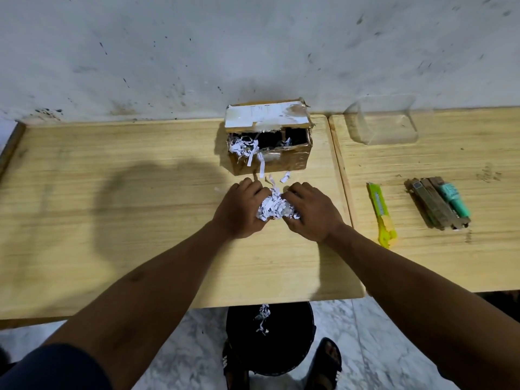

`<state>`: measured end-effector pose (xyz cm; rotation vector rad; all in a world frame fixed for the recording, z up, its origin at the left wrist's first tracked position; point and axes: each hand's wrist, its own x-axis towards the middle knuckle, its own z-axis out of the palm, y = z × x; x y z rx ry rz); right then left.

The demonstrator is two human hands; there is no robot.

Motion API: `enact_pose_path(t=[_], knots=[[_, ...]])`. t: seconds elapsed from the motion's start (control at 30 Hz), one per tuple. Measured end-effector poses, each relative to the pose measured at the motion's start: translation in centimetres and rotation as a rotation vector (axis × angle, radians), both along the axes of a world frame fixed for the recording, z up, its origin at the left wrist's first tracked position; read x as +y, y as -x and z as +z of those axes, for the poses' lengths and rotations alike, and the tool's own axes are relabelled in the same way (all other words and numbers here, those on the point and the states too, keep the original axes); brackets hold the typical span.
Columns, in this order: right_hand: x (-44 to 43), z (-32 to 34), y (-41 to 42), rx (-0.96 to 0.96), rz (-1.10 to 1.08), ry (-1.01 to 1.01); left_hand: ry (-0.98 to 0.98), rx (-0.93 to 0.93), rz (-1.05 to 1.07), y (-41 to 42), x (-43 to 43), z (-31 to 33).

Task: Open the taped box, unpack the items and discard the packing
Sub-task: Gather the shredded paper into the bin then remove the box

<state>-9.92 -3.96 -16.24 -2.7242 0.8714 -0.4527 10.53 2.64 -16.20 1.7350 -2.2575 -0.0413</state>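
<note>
**Head view: both hands gathering shredded paper in front of the opened box**

Head camera, looking down on a wooden table [140,220] set against a pale, marked wall [197,52]. The left hand [242,209] and the right hand [312,212] lie palm-down on the table, cupped inward around one wad of shredded paper [274,205] — the wad sits between them, touched on both sides, with the fingers curled over its far edge. Neither hand is closed into a fist; together they press the wad from left and right.

Just beyond the hands stands the box [270,139], its lid flap [264,116] raised toward the wall and its front open. More shreds [243,149] spill from its left half over the front wall, and a few loose strips [284,177] lie on the table between box and hands. The interior is otherwise dark; its contents cannot be made out.

On a second table [422,263] adjoining at the right: a yellow cutter [381,213] near the seam, a bundle of brown bars with a teal item [439,202] further right, and a clear tub [384,119] by the wall — all well apart from the hands.

Below the near table edge stands a black bin [270,342] on a marbled floor [174,347], with a tuft of shreds [262,319] on it. Sandalled feet [323,364] flank the bin.
</note>
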Motion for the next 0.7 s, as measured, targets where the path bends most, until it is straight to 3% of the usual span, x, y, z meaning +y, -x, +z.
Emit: enact_pose_path(t=[0.3,0.7], knots=[[2.3,0.6,-0.1,-0.056,-0.025,-0.074,0.046,0.19,-0.048,1.2,1.8,0.0],[15.6,3.1,4.8,-0.042,-0.167,-0.36,-0.329,0.409,0.239,8.2,14.4,4.0]])
